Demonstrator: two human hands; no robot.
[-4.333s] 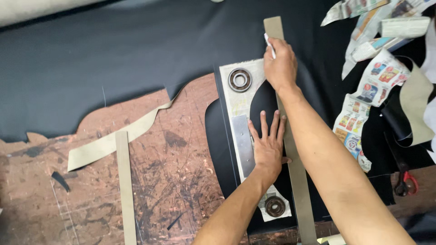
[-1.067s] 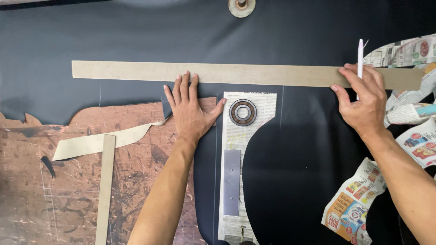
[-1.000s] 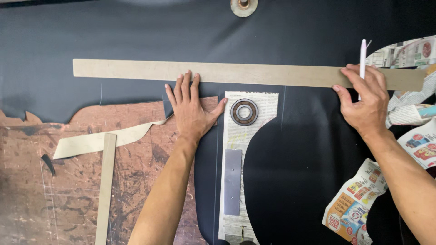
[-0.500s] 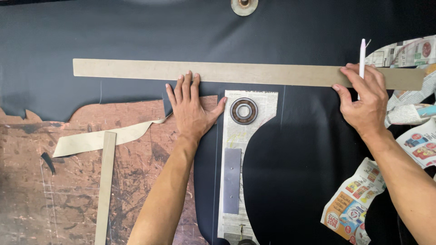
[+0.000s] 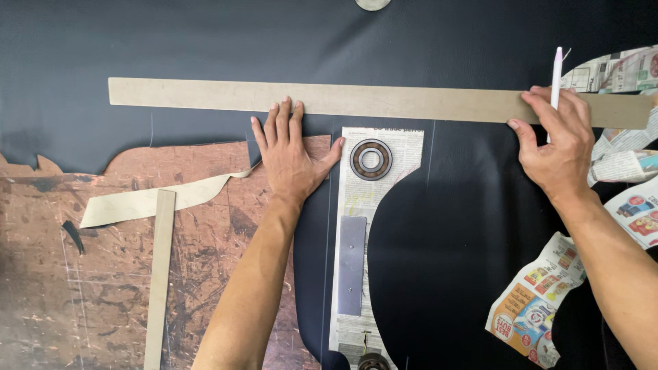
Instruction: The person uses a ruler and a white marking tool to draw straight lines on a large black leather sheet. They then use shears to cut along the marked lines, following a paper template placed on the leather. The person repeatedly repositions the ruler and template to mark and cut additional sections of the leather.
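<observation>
Left hand [image 5: 291,154] spread flat, fingertips pinning the long tan straightedge [image 5: 370,100] across the black sheet [image 5: 205,41] on the tabletop against slipping; right hand [image 5: 558,147] steadying its far end, grip pinching a white marking pencil [image 5: 556,68] upright.

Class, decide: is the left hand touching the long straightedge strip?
Touching. The head view shows the left hand flat on the black sheet, its fingertips overlapping the long strip's lower edge.

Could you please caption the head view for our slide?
Left hand steadies a long straightedge on black sheet; right hand holds a white marker.
</observation>
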